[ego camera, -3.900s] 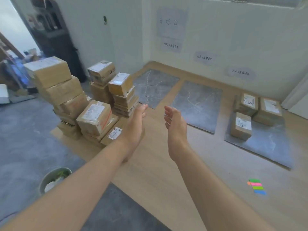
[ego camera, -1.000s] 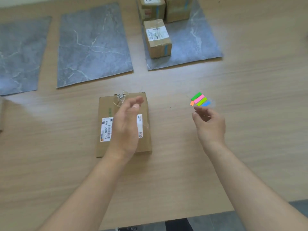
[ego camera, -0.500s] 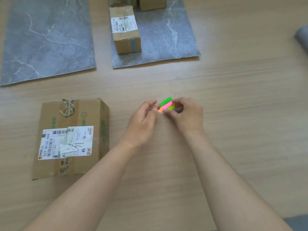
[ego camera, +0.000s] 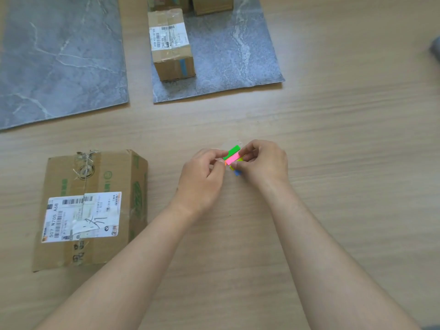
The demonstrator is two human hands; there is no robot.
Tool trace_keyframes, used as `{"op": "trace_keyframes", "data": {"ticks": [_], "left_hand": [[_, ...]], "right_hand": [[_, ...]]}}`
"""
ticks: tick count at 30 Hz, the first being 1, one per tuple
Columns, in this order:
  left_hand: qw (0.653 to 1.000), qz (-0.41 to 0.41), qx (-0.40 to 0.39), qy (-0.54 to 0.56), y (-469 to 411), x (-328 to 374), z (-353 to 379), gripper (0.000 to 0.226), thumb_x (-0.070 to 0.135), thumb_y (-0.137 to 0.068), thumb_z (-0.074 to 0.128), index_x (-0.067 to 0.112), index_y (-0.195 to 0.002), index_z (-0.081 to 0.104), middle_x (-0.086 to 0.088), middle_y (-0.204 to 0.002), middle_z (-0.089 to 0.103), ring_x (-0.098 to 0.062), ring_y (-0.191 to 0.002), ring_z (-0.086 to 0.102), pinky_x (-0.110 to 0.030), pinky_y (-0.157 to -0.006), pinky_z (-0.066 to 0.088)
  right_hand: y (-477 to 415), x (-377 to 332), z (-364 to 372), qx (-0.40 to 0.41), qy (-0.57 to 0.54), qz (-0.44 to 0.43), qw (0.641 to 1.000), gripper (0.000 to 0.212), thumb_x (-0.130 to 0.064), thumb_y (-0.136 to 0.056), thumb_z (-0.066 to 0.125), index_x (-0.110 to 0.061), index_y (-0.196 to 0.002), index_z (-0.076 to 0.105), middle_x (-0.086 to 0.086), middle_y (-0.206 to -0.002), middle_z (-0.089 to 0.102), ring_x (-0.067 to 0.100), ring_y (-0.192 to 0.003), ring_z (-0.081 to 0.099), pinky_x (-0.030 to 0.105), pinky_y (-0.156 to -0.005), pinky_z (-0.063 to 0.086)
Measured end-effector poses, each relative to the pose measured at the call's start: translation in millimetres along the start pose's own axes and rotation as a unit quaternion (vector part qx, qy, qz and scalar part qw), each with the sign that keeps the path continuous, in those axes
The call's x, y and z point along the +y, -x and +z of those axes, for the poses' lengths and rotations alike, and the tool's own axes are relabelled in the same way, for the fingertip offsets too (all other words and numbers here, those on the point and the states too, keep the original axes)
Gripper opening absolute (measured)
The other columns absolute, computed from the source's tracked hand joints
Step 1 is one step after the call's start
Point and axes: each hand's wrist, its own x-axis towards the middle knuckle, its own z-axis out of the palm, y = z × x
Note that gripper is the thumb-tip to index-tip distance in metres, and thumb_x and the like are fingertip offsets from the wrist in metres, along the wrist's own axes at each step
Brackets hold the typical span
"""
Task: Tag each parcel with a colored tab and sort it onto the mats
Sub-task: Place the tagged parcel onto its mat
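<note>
Hands, two: left hand (ego camera: 202, 179) and right hand (ego camera: 264, 163) are meeting over the wooden floor (ego camera: 333, 139), both with fingers curled and pinching one tab pad (ego camera: 232, 156) between them, left at its left end, right at its right end.

Tab pad, one: five colours are showing: green, pink, and slivers of orange, yellow and blue.

Parcels, four:
- One large parcel (ego camera: 95, 210) is lying flat on the floor left of the hands, white label facing up, no hand touching it.
- One small parcel (ego camera: 170, 44) is sitting on the right mat (ego camera: 233, 55), with a blue strip (ego camera: 183, 66) showing on its near side.
- Two rear parcels (ego camera: 212, 4) are sitting behind it, cut off by the top edge.

Mats, two: the left mat (ego camera: 59, 55) is lying just beside the right mat.
</note>
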Motion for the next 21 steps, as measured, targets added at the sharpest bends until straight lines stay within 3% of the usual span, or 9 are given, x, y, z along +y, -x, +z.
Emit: {"op": "trace_keyframes", "data": {"ticks": [5, 8, 10, 14, 16, 19, 21], "left_hand": [[0.987, 0.093, -0.024, -0.129, -2, -7, -3, 0.035, 0.008, -0.089, 0.053, 0.011, -0.117, 0.074, -0.003, -0.132, 0.064, -0.009, -0.122, 0.054, -0.006, -0.102, 0.034], [0.972, 0.142, -0.058, -0.178, 1, -9, 1, 0.044, 0.014, -0.085, 0.050, 0.017, -0.122, 0.072, -0.002, -0.133, 0.063, -0.018, -0.116, 0.061, -0.026, -0.094, 0.050], [0.964, 0.159, -0.077, -0.199, 3, -12, 5, 0.045, 0.020, -0.085, 0.047, 0.018, -0.123, 0.071, -0.004, -0.131, 0.062, -0.022, -0.111, 0.064, -0.031, -0.089, 0.053], [0.951, 0.156, -0.106, -0.243, 6, -22, 8, 0.043, 0.030, -0.088, 0.042, 0.021, -0.119, 0.070, -0.004, -0.140, 0.053, -0.025, -0.119, 0.059, -0.041, -0.089, 0.055], [0.948, 0.165, -0.107, -0.251, 7, -23, 8, 0.044, 0.029, -0.088, 0.042, 0.020, -0.120, 0.070, -0.007, -0.141, 0.052, -0.027, -0.121, 0.058, -0.043, -0.089, 0.055], [0.942, 0.174, -0.104, -0.268, 6, -21, 5, 0.047, 0.030, -0.087, 0.039, 0.019, -0.119, 0.072, -0.009, -0.139, 0.054, -0.030, -0.120, 0.059, -0.043, -0.096, 0.053], [0.944, 0.170, -0.100, -0.265, 5, -17, 4, 0.047, 0.031, -0.087, 0.038, 0.017, -0.114, 0.074, -0.010, -0.135, 0.057, -0.033, -0.114, 0.061, -0.043, -0.096, 0.052]], "right_hand": [[5, 1, -1, 0.004, 0.055, -0.084, 0.995, 0.008, -0.023, -0.078, 0.079, -0.024, -0.086, 0.077, -0.007, -0.074, 0.071, 0.017, -0.077, 0.069, 0.033, -0.070, 0.055], [10, 6, 1, 0.012, 0.080, -0.138, 0.987, 0.015, -0.032, -0.077, 0.069, -0.023, -0.085, 0.078, 0.000, -0.076, 0.071, 0.023, -0.073, 0.068, 0.039, -0.067, 0.056], [9, 8, 0, 0.001, 0.088, -0.147, 0.985, 0.026, -0.037, -0.073, 0.061, -0.025, -0.087, 0.079, 0.002, -0.078, 0.070, 0.024, -0.073, 0.068, 0.040, -0.069, 0.056], [8, 10, -5, -0.017, 0.077, -0.156, 0.985, 0.034, -0.036, -0.072, 0.054, -0.026, -0.091, 0.080, 0.001, -0.083, 0.073, 0.022, -0.074, 0.070, 0.038, -0.072, 0.057], [7, 10, -10, -0.027, 0.051, -0.147, 0.988, 0.023, -0.021, -0.077, 0.064, -0.021, -0.092, 0.081, -0.001, -0.086, 0.077, 0.017, -0.075, 0.071, 0.030, -0.076, 0.056], [4, 9, -19, -0.007, -0.004, -0.102, 0.995, 0.022, -0.007, -0.080, 0.070, -0.019, -0.095, 0.081, -0.007, -0.084, 0.076, 0.008, -0.074, 0.068, 0.005, -0.069, 0.043], [1, 14, -24, 0.074, -0.061, -0.019, 0.995, 0.021, -0.009, -0.082, 0.069, -0.023, -0.094, 0.080, -0.010, -0.080, 0.073, 0.009, -0.076, 0.068, 0.009, -0.073, 0.045]]}}
